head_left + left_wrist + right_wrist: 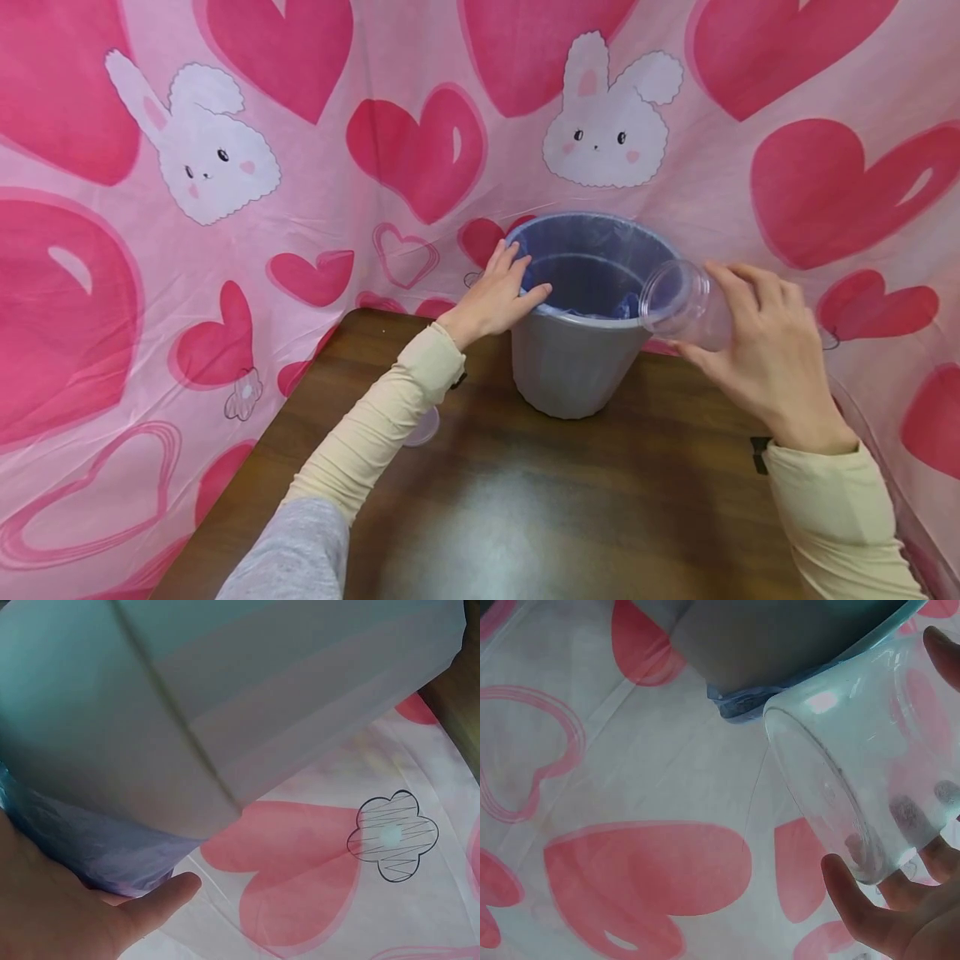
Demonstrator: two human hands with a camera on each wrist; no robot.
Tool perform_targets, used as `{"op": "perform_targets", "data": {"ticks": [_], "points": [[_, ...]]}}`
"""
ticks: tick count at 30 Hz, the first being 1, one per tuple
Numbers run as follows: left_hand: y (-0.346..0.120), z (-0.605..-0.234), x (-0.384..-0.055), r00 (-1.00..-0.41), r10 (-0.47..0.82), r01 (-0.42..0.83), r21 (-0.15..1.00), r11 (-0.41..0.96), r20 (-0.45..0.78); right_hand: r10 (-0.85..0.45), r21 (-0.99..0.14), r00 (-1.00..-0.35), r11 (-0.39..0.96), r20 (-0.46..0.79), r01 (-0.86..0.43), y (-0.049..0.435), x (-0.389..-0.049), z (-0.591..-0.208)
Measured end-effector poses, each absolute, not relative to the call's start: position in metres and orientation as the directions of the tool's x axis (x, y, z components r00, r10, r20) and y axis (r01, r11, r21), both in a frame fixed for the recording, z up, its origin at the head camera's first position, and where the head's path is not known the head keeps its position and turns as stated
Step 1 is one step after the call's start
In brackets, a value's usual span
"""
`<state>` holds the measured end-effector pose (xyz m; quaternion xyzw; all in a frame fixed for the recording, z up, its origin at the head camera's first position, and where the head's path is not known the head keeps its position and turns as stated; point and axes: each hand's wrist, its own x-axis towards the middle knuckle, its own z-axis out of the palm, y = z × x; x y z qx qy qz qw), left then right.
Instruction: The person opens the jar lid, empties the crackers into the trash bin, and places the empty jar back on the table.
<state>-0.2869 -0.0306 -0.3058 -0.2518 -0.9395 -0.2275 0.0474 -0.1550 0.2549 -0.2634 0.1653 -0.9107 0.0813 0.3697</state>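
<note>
A grey bin (573, 371) lined with a blue plastic bag (577, 237) stands upright on the table. My left hand (498, 292) rests on the bin's left rim with fingers spread over the liner. In the left wrist view its thumb (161, 904) lies beside the liner's edge. With my right hand (776, 358) I grip a clear plastic jar (686, 304), tilted so its mouth sits at the bin's right rim. Fingers show through the see-through jar wall (855, 757) in the right wrist view. Nothing is visible inside the jar.
A clear round lid (422, 427) lies on the brown wooden table (585, 517), partly behind my left sleeve. Pink heart-and-rabbit cloth (420, 150) hangs around the table, close behind the bin. A black clip (761, 456) is at the right table edge.
</note>
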Motion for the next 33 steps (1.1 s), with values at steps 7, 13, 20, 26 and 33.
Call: {"op": "perform_targets", "data": {"ticks": [7,13,20,26,33], "points": [[-0.031,-0.306,-0.286,-0.870,0.452,0.493,0.410,0.768,0.199,-0.166,-0.120,-0.690,0.930,0.705,-0.347,0.255,-0.150,-0.270],[-0.031,-0.306,-0.287,-0.869,0.452,0.493,0.414,0.765,0.201,-0.135,-0.156,-0.684,0.925,0.717,-0.346,0.256,-0.147,-0.275],[-0.031,-0.308,-0.286,-0.871,0.454,0.490,0.421,0.763,0.190,-0.080,-0.225,-0.700,0.916,0.710,-0.333,0.257,-0.142,-0.282],[-0.032,-0.307,-0.287,-0.872,0.455,0.487,0.434,0.758,0.183,-0.040,-0.292,-0.710,0.894,0.703,-0.340,0.257,-0.138,-0.290],[-0.033,-0.307,-0.288,-0.868,0.459,0.495,0.422,0.760,0.190,-0.016,-0.354,-0.722,0.864,0.691,-0.357,0.256,-0.136,-0.301]]}}
